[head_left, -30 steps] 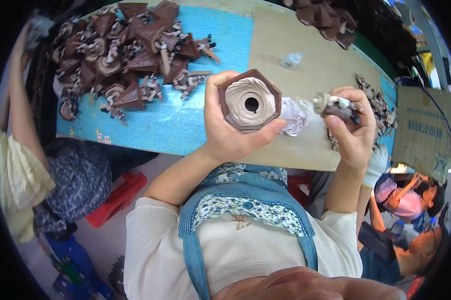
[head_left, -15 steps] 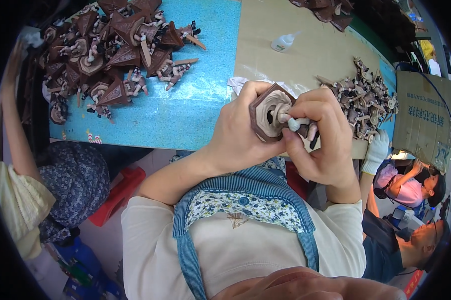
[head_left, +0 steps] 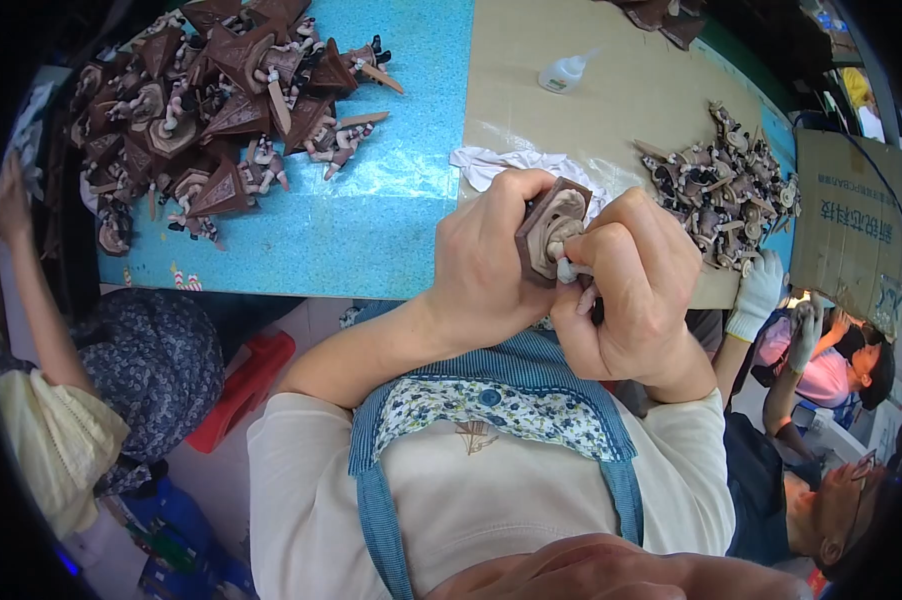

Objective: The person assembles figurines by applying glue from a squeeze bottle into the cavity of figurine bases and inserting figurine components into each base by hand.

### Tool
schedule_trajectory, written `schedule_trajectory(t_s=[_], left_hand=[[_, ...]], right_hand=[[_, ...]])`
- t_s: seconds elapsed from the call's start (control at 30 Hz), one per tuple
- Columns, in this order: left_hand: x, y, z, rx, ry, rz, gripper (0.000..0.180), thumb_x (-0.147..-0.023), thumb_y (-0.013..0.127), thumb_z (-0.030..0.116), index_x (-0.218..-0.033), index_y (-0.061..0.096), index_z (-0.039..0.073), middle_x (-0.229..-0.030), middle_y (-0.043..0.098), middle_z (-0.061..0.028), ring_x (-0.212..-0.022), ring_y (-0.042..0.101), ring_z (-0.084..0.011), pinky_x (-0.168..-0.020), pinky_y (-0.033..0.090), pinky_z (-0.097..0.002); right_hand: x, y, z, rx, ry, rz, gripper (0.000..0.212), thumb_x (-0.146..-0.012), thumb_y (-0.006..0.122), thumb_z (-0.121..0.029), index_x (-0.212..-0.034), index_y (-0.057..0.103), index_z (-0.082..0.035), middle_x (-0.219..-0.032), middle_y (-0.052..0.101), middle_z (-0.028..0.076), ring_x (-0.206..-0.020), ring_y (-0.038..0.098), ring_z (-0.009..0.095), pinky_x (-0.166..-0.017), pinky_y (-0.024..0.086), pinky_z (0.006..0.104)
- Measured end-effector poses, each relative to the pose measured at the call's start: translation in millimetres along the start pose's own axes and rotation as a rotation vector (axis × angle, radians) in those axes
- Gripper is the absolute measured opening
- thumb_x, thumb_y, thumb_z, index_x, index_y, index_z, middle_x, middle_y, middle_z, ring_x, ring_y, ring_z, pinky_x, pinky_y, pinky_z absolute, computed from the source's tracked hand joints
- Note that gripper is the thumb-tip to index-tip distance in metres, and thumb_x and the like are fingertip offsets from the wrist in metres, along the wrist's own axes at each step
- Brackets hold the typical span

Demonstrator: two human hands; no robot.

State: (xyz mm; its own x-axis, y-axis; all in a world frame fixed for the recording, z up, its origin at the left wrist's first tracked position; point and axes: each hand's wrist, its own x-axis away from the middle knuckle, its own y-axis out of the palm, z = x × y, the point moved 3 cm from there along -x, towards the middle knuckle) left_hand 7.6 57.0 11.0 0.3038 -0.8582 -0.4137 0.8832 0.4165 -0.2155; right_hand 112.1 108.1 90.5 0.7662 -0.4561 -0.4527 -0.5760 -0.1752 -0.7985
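My left hand [head_left: 484,250] is wrapped round a brown angular base [head_left: 531,236] with a beige moulded top, held up in front of my chest. In the fingers of my right hand [head_left: 631,290] is a small painted figurine [head_left: 569,270], pressed against the beige top; my fingertips cover most of it. The two pieces touch, but whether they are joined I cannot tell. Both hands are just above the table's near edge. A crumpled white cloth [head_left: 501,162] lies behind them.
A heap of brown bases with figurines [head_left: 236,120] covers the left of the blue tabletop [head_left: 391,240]. A pile of loose figurines [head_left: 726,190] lies at the right. Behind stands a small white squeeze bottle [head_left: 563,72]. A co-worker's gloved hand [head_left: 759,295] is at the right edge.
The base has tilted more side-on, and my right hand has come in closer with the figurine. At the right, a second gloved hand of a co-worker has come into view.
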Motion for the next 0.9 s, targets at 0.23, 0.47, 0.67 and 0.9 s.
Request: schedule_trajectory(t_s=[0.23, 0.47, 0.67, 0.9], left_hand=[[2, 2, -2, 0.078, 0.090, -0.076, 0.060, -0.060, 0.086, 0.025, -0.105, 0.052, 0.004, -0.084, 0.062, -0.0105, -0.070, 0.065, -0.0288, -0.060, 0.051, -0.0363], [-6, -1, -10, 0.155, -0.018, -0.248, 0.065, -0.064, 0.085, 0.025, -0.112, 0.047, 0.003, -0.089, 0.064, -0.0131, -0.077, 0.067, -0.0318, -0.065, 0.053, -0.0374], [-4, 5, -21, 0.455, -0.185, -0.382, 0.068, -0.065, 0.084, 0.016, -0.116, 0.041, 0.002, -0.098, 0.064, -0.0105, -0.090, 0.066, -0.0191, -0.075, 0.052, -0.0312], [-4, 6, -10, 0.771, -0.484, -0.587, 0.062, -0.064, 0.080, 0.000, -0.114, 0.043, 0.004, -0.099, 0.057, -0.0032, -0.091, 0.060, -0.0117, -0.078, 0.050, -0.0272]], right_hand=[[5, 1, 9, -0.303, 0.040, -0.044, 0.023, -0.046, 0.056, -0.011, -0.065, 0.045, -0.004, -0.066, 0.040, 0.010, -0.052, 0.044, 0.026, -0.045, 0.035, 0.0366], [5, 1, 20, -0.304, 0.100, -0.087, 0.024, -0.053, 0.057, -0.007, -0.075, 0.050, 0.000, -0.071, 0.043, 0.012, -0.058, 0.047, 0.030, -0.052, 0.041, 0.0360], [-5, -20, 38, -0.367, 0.046, -0.239, 0.031, -0.069, 0.066, -0.007, -0.098, 0.061, 0.002, -0.090, 0.057, 0.014, -0.081, 0.057, 0.029, -0.070, 0.047, 0.0341], [-4, -21, 43, -0.430, -0.110, -0.317, 0.030, -0.071, 0.063, 0.000, -0.101, 0.059, 0.003, -0.087, 0.058, 0.014, -0.078, 0.057, 0.032, -0.071, 0.046, 0.0362]])
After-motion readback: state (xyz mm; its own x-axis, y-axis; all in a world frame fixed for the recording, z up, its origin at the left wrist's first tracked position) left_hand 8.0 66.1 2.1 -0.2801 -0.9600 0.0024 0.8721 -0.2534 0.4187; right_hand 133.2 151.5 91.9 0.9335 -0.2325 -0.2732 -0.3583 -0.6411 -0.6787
